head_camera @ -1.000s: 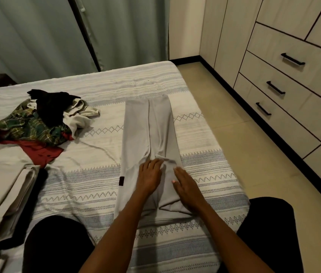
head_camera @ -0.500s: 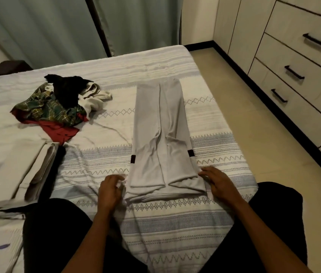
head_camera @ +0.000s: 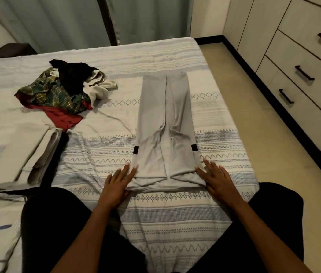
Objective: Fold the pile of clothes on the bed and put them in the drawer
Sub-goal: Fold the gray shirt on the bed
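A grey garment, folded lengthwise into a long strip, lies on the bed pointing away from me. My left hand rests flat at its near left corner, fingers straight. My right hand lies flat at the near right corner, fingers spread. A loose pile of clothes in green plaid, black, white and red sits at the far left of the bed. Folded beige clothes are stacked on the left. Closed drawers with black handles line the right wall.
Bare tiled floor runs between the bed's right edge and the drawer unit. Green curtains hang behind the bed. A dark bedside piece stands at the far left. My knees in black are on the near edge.
My hands moved from the middle of the grey garment out to its near corners; the left hand, curled half a second ago, now lies flat. The view shifted slightly.
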Demonstrator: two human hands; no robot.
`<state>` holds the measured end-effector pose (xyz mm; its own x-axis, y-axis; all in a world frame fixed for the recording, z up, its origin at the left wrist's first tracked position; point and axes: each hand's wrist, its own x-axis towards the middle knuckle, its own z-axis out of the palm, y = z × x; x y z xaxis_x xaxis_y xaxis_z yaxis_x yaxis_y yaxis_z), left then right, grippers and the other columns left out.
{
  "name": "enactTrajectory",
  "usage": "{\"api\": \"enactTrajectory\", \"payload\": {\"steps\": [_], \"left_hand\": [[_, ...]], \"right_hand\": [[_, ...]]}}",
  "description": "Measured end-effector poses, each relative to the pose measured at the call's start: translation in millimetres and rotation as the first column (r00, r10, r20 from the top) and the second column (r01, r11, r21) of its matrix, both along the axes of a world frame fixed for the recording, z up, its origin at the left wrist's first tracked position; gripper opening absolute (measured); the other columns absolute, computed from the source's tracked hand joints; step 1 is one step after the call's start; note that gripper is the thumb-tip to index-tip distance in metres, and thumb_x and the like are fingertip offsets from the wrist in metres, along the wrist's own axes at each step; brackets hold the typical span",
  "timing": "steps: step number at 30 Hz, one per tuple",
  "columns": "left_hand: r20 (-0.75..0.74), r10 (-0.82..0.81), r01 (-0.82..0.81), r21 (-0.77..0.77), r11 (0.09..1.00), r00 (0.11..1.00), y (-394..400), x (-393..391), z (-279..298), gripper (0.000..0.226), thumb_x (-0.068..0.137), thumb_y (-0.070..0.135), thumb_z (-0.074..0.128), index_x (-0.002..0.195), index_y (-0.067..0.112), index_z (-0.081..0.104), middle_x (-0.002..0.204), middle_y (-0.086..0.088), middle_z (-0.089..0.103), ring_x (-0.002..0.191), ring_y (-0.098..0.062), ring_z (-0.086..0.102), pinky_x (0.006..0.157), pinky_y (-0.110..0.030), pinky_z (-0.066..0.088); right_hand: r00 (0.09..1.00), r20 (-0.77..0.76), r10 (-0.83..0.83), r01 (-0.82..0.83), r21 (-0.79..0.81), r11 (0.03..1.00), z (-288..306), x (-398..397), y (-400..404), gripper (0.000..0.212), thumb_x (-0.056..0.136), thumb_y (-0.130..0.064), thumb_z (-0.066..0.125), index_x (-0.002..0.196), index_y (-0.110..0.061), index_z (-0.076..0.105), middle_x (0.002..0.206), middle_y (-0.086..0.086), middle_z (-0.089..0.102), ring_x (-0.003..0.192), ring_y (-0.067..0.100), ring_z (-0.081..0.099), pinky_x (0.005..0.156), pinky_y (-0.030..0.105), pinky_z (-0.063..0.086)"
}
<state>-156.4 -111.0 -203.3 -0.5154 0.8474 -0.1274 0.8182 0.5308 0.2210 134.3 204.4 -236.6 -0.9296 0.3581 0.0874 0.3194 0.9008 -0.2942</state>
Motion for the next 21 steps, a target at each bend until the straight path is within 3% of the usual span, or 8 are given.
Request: {"api": "enactTrajectory", "payload": {"steps": [2, 4, 8, 12, 14, 16, 18, 21], "left_hand": [[-0.046, -0.056, 0.058, 0.043, 0.997, 0.997, 1.7, -7.0, -0.7, 0.097, 0.086, 0.045, 0.067, 0.154, 0.05, -0.002, 0.166, 0.002, 0.009, 0.142, -0.032, 0.036, 0.106, -0.048, 0.039], [-0.035, -0.132, 0.135, 0.124, 0.983, 0.991, 8.0, -11.6, 3.7, 0.078, 0.091, 0.048, 0.058, 0.157, 0.041, 0.017, 0.165, -0.001, 0.017, 0.136, -0.03, 0.043, 0.101, -0.04, 0.046], [-0.019, -0.275, 0.271, 0.231, 0.934, 0.961, 18.9, -15.7, 6.0, 0.056, 0.091, 0.032, 0.053, 0.146, 0.023, 0.047, 0.163, -0.005, 0.026, 0.145, -0.025, 0.034, 0.115, -0.043, 0.034], [0.052, -0.232, 0.204, 0.323, 0.924, 0.971, 25.2, -11.3, 18.7, 0.046, 0.093, 0.033, 0.049, 0.136, 0.021, 0.057, 0.148, -0.003, 0.05, 0.143, -0.026, 0.035, 0.116, -0.038, 0.028], [0.124, -0.25, 0.19, 0.367, 0.911, 0.96, 29.3, -0.3, 38.8, 0.04, 0.091, 0.032, 0.048, 0.125, 0.017, 0.063, 0.131, -0.011, 0.064, 0.128, -0.022, 0.047, 0.109, -0.033, 0.031], [0.304, -0.201, 0.078, 0.371, 0.925, 0.931, 30.5, 14.7, 65.9, 0.028, 0.089, 0.038, 0.047, 0.102, 0.027, 0.069, 0.103, 0.001, 0.073, 0.097, -0.013, 0.061, 0.087, -0.035, 0.044], [0.493, -0.123, -0.04, 0.308, 0.951, 0.861, 29.6, 28.0, 87.4, 0.022, 0.083, 0.047, 0.046, 0.071, 0.037, 0.061, 0.068, 0.016, 0.062, 0.064, 0.0, 0.053, 0.064, -0.03, 0.038], [0.739, -0.061, -0.214, 0.271, 0.938, 0.671, 37.1, 31.6, 97.6, 0.027, 0.085, 0.047, 0.061, 0.063, 0.031, 0.063, 0.067, 0.014, 0.064, 0.064, 0.0, 0.057, 0.064, -0.023, 0.041]], "right_hand": [[1.0, -0.028, 0.01, -0.011, -0.018, 1.0, 3.6, -6.8, -3.5, 0.074, 0.093, -0.028, 0.046, 0.156, -0.049, 0.015, 0.169, -0.001, 0.006, 0.153, 0.028, 0.014, 0.118, 0.05, 0.02], [0.999, -0.035, 0.036, -0.037, -0.039, 0.999, 9.2, -13.5, -3.2, 0.075, 0.089, -0.027, 0.042, 0.155, -0.051, 0.017, 0.168, -0.001, 0.008, 0.152, 0.031, 0.02, 0.116, 0.052, 0.025], [0.984, -0.132, 0.116, -0.13, -0.104, 0.986, 19.2, -25.0, 0.7, 0.071, 0.088, -0.02, 0.054, 0.15, -0.049, 0.035, 0.167, -0.01, 0.015, 0.152, 0.025, 0.021, 0.112, 0.047, 0.028], [0.976, -0.21, -0.051, -0.033, -0.378, 0.925, 43.6, -31.4, -1.9, 0.045, 0.091, -0.027, 0.047, 0.131, -0.03, 0.067, 0.156, -0.004, 0.039, 0.146, 0.008, 0.027, 0.115, 0.036, 0.025], [0.944, -0.307, -0.12, -0.016, -0.406, 0.914, 56.0, -29.5, -1.9, 0.043, 0.088, -0.034, 0.046, 0.115, -0.018, 0.076, 0.139, 0.007, 0.059, 0.13, 0.012, 0.047, 0.106, 0.04, 0.039], [0.913, -0.359, -0.191, -0.012, -0.492, 0.871, 66.1, -23.2, -3.9, 0.035, 0.087, -0.038, 0.048, 0.084, -0.016, 0.074, 0.096, 0.006, 0.074, 0.092, 0.018, 0.063, 0.08, 0.044, 0.05], [0.916, -0.297, -0.27, -0.002, -0.676, 0.737, 75.0, -16.0, -10.6, 0.035, 0.086, -0.043, 0.052, 0.058, -0.021, 0.052, 0.058, -0.002, 0.055, 0.057, 0.018, 0.051, 0.056, 0.046, 0.041], [0.893, -0.193, -0.406, 0.048, -0.857, 0.514, 91.5, -24.6, -13.0, 0.04, 0.084, -0.042, 0.057, 0.05, -0.025, 0.043, 0.05, -0.006, 0.039, 0.051, 0.013, 0.036, 0.056, 0.042, 0.027]]}}
